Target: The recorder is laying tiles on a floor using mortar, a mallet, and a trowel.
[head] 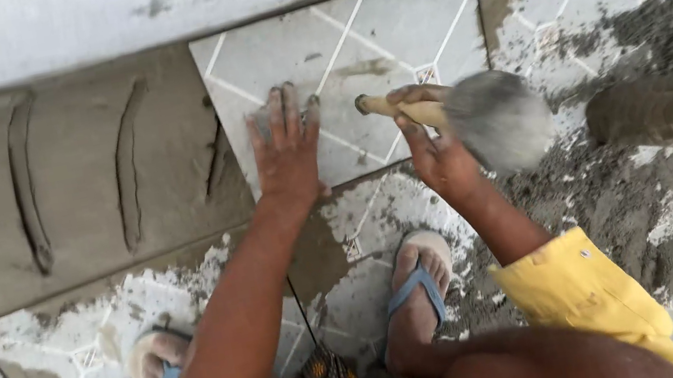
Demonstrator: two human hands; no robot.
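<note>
Against the wall, my left hand [285, 147] presses spread fingers on a grey tile [350, 57] set in wet mortar [77, 184]; my right hand [429, 140] grips a mallet [485, 117]. Striking hard could crack the tile, or hit my fingers.

The left hand [285, 147] is lying flat on the tile [350, 57], covering its lower left part; the tile's upper right is staying free. The mallet [490, 118] is blocking the right side. Wet mortar [68, 181] is filling the strip to the left.
</note>
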